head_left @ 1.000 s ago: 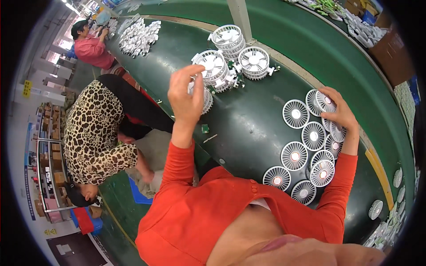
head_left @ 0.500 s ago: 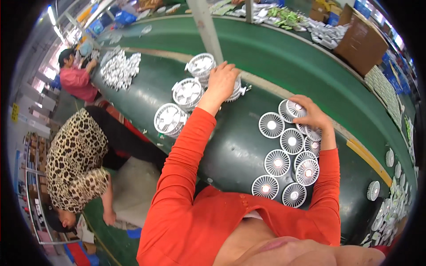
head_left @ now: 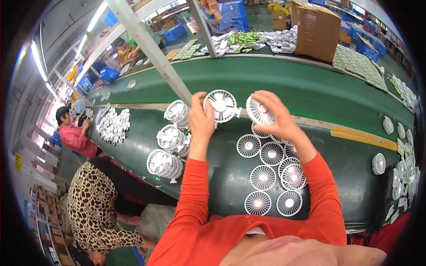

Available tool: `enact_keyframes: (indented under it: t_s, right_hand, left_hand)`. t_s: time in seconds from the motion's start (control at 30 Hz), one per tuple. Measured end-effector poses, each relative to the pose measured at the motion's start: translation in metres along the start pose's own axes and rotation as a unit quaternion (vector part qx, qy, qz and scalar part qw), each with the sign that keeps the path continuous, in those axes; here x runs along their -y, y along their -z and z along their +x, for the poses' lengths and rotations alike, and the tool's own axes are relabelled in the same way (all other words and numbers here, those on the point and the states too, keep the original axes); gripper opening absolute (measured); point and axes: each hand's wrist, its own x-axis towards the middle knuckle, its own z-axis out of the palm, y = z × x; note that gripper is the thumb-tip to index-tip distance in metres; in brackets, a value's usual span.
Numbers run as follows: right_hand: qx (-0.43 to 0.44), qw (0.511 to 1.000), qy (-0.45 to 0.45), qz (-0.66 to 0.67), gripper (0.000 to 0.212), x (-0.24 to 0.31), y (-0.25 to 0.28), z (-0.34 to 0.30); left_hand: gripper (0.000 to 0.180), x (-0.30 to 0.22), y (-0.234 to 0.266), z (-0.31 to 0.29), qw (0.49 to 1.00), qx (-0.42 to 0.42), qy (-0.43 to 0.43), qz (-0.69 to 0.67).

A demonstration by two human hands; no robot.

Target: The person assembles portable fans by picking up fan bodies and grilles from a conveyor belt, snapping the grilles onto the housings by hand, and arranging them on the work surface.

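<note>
My left hand (head_left: 202,119) grips the edge of a round white fan housing (head_left: 220,106), its blades facing me and a small tab sticking out to the right. Close beside it, a white slatted fan grille (head_left: 258,111) is pinched in my right hand (head_left: 278,119); the two parts are slightly apart. Below my right hand, several more round grilles (head_left: 262,177) lie on the dark green worktop (head_left: 226,177), some overlapping. To the left of my left forearm stand stacks of white fan housings (head_left: 163,163).
A grey post (head_left: 153,53) rises behind the stacks, and a green conveyor (head_left: 266,80) runs along the far side. A heap of small white parts (head_left: 114,126) lies far left near a person in pink (head_left: 76,137). Another person in leopard print (head_left: 93,195) bends at my left.
My left hand has come away from the stacks to the right with a fan housing. My right hand has lifted a grille and brought it left beside the housing. The view has tilted up.
</note>
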Motion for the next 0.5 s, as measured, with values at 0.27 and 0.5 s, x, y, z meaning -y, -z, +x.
enact_keyframes:
  t_s: [0.27, 0.5]
  right_hand:
    - [-0.023, 0.989, -0.012, -0.145, 0.083, 0.005, -0.024, -0.002]
    - [0.001, 0.977, -0.015, -0.214, 0.083, -0.009, -0.033, -0.005]
  left_hand:
    - [0.044, -0.032, -0.097, -0.047, 0.638, 0.104, 0.356, -0.674]
    - [0.051, -0.036, -0.104, -0.050, 0.466, 0.160, 0.402, -0.772]
